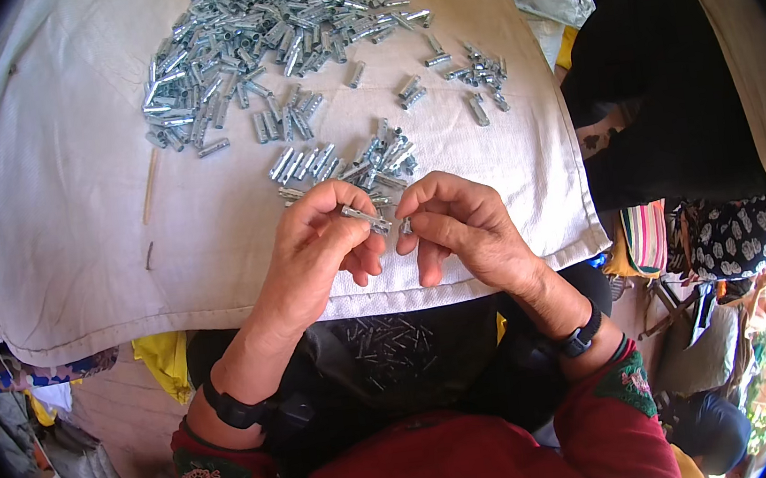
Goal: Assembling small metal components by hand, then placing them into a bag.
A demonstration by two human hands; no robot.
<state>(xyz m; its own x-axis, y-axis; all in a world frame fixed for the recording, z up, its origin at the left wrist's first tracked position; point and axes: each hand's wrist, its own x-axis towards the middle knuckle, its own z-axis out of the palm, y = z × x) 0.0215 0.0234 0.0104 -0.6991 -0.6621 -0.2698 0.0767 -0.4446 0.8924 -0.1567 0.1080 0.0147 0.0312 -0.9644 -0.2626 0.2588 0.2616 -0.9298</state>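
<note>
Nearest, in the lap, lies a dark cloth hollow [330, 358] strewn with thin, pale metal slivers [390, 344]; anything slipping past the hemmed near edge of the white cloth-covered surface [71, 237] could drop among them and be hard to pick out. Just above that edge, the left hand [313, 247] pinches a slender, silvery metal tube [362, 218] between thumb and forefinger, its end pointing right. The right hand [476, 228], near it but apart, pinches a small, shiny metal piece [406, 226] whose shape the fingertips mostly hide. Both grips look shallow, so a smooth tube could roll or a small piece spring loose if pressed off-line. Just beyond, a small pile of silvery metal tubes [383, 159] sits so close that a knuckle might scatter it. Farther right is a loose cluster of short silvery fittings [485, 69]; at the far side spreads a large heap of silvery metal tubes [303, 31], and loose strays between the groups could get mixed if nudged
</note>
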